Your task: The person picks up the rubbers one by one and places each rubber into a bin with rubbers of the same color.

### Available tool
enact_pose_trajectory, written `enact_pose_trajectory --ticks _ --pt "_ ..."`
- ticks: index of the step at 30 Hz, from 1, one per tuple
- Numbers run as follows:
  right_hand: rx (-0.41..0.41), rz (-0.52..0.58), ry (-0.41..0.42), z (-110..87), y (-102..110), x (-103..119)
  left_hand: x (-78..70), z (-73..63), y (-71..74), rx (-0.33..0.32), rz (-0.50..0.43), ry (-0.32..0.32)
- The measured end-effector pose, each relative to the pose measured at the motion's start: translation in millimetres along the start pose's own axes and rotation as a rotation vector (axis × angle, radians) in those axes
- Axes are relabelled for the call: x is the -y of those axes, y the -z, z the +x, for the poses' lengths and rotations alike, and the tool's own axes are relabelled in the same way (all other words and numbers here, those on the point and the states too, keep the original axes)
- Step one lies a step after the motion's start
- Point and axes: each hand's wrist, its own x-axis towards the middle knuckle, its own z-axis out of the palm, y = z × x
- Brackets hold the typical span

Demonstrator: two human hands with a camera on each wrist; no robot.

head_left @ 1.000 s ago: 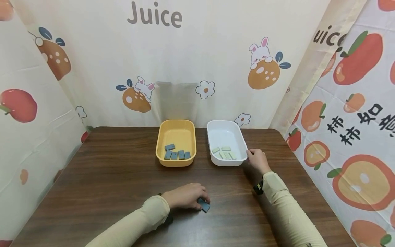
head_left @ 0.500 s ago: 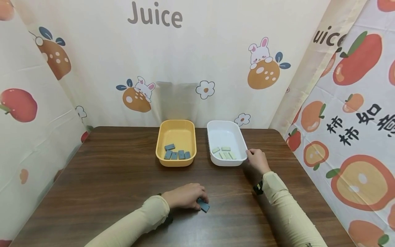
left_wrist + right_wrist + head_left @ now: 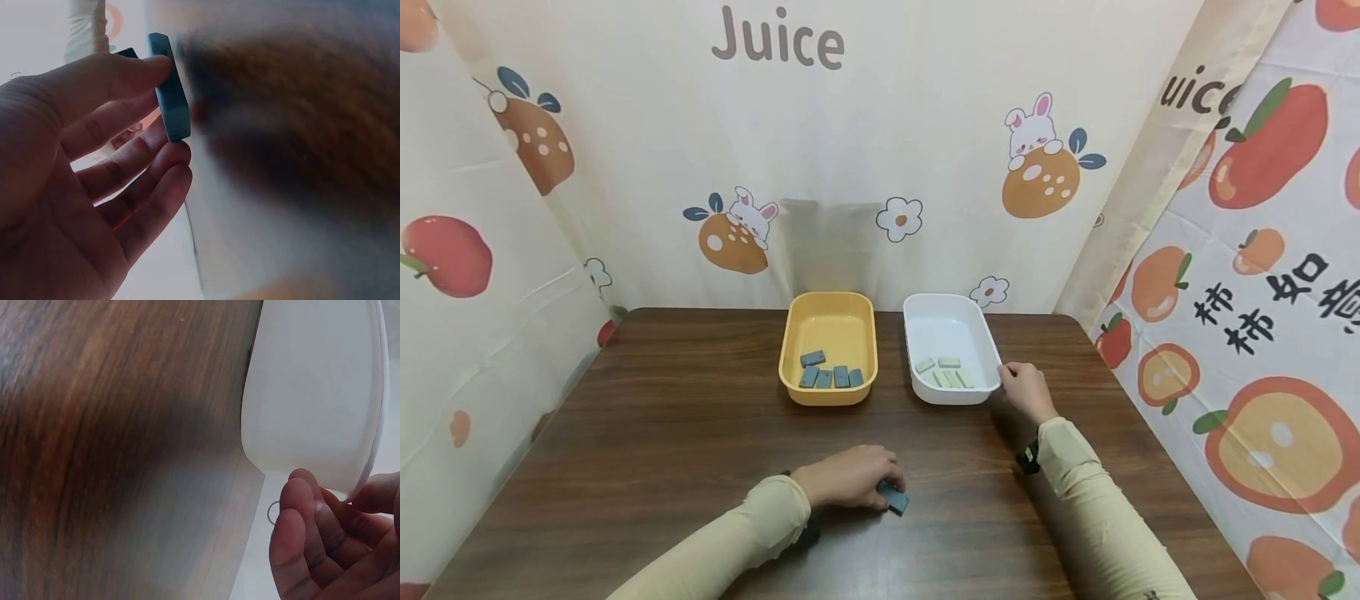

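Observation:
My left hand [image 3: 850,477] pinches a small blue-grey rectangular block [image 3: 893,499] between thumb and fingers, low over the front middle of the table. In the left wrist view the thumb presses one long side of the block [image 3: 170,94], and the other fingers are partly curled below it. At the back right, my right hand [image 3: 1028,390] grips the right rim of a white plastic tray [image 3: 910,333]. The right wrist view has the fingers [image 3: 297,500] under the rim at the tray's corner, the thumb on the other side. Several pale green blocks [image 3: 950,362] lie in this tray.
To the left of the white tray stands a yellow tray [image 3: 787,350] with several blue-grey blocks [image 3: 841,376] near its front wall. Both trays are close to the back edge of the dark wooden table [image 3: 700,400]. Printed curtains [image 3: 625,167] hang behind and at both sides.
My left hand and its block have shifted very slightly to the left. The right hand keeps its grip on the white tray, and the trays have not moved.

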Motion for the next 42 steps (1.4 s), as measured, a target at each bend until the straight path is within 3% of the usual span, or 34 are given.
enact_pose_trajectory --ticks 13,42 --pt "-0.005 0.013 -0.012 -0.2 1.2 1.6 0.0 -2.0 2.1 0.015 -0.050 0.032" --pt "0.002 0.050 -0.020 -2.1 -0.6 0.1 1.7 -9.6 1.4 -0.077 -0.083 0.058"
